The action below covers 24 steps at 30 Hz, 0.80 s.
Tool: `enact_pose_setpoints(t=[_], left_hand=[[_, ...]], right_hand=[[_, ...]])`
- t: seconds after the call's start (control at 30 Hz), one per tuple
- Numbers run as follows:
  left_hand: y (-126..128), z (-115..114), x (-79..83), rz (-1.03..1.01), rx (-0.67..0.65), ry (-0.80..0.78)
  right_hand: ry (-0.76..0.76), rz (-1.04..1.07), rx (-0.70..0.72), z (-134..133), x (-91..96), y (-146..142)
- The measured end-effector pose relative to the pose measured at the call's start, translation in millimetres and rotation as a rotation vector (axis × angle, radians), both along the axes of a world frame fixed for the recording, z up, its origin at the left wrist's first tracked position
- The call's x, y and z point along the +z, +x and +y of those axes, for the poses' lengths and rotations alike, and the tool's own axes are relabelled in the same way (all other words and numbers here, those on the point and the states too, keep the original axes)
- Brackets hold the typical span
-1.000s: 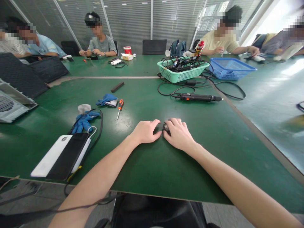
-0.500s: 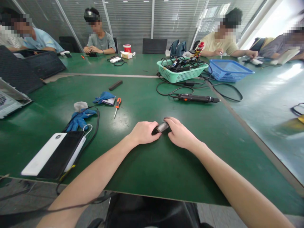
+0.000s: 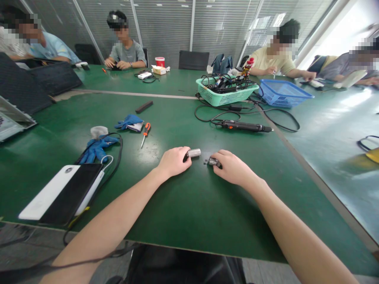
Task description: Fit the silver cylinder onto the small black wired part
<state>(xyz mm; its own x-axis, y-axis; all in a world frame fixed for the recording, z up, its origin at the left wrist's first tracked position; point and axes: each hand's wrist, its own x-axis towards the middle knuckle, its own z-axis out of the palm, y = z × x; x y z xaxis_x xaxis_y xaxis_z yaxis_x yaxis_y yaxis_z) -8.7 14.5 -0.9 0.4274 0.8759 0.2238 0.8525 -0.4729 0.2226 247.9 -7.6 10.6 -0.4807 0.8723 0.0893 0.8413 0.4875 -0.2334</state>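
My left hand is closed around a small silver metal cylinder with a dark end, whose shiny part points right out of the fingers. A short gap away, my right hand grips a second small piece, grey metal and black. Small dark bits show at the left tip of that piece; whether they are joined to it I cannot tell. Both hands are low over the green table, and the fingers partly cover both pieces.
An orange-handled screwdriver, blue gloves and a white-and-black slab-shaped device lie to the left. Ahead right are a corded black power screwdriver, a green basket of tools and a blue basket. Several people sit around the table.
My hands have moved apart. The metal object between them is now in two pieces, one in each hand.
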Motion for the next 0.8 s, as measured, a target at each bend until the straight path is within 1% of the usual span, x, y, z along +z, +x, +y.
enact_pose_setpoints(t=[0.1,0.27,0.43,0.8], left_hand=[[-2,2,-1.5,0.005,-0.04,-0.007],[-5,5,-4.9,-0.006,-0.099,0.003],[-5,4,-4.7,0.007,-0.131,0.005],[-6,1,-1.9,0.019,-0.131,0.0]], right_hand=[[-0.029,0.071,0.091,-9,3.3,-12],[-0.047,0.149,0.19,-23,3.5,-32],[-0.034,0.181,0.198,-26,-0.1,-38],[-0.08,0.262,0.199,-18,-1.9,-30]])
